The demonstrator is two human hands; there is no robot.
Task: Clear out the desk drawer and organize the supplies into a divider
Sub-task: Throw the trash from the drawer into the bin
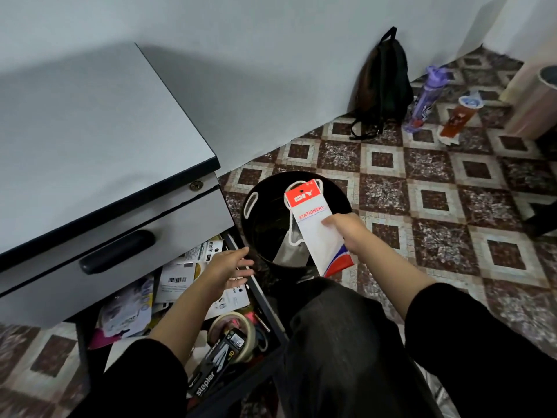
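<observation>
Red-and-white stationery packet (313,227) sits pinched in the right hand (346,233) above a black bin (262,233). Left hand (227,268) hovers over the open drawer (268,306), fingers loosely spread, empty.

Floor (434,200) was brown & cream patterned tile. On it stood a black bin (265,224) at centre, a black backpack (382,86) leaning vs. the wall, w/ 1 purple bottle (422,101) & 1 orange cup (458,116) just right of it. Grey bench (90,131) stood at left. Its open drawer (265,306) held a stapler box (217,366), a tape roll (229,318) & paper packs (177,279).
</observation>
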